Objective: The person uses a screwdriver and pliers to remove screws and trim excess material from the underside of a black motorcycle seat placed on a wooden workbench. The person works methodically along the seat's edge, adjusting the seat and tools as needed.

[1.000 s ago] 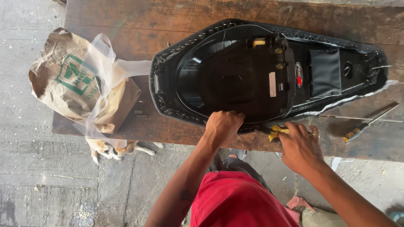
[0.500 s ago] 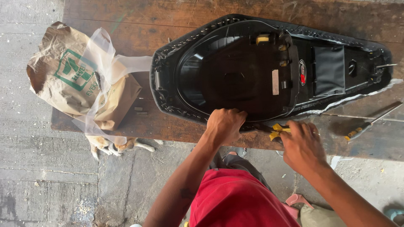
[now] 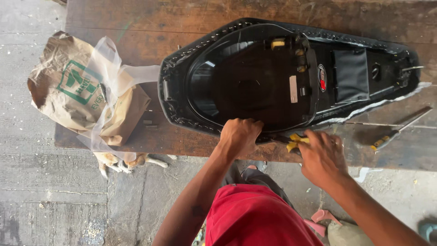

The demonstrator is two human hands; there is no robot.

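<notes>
2 hands still at seat edge, view shifted slightly

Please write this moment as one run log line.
left hand: grips rim of upturned black plastic scooter seat | right hand: holds yellow-handled tool

Bench clutter
A crumpled paper bag with clear plastic lies left; a screwdriver right.
</notes>
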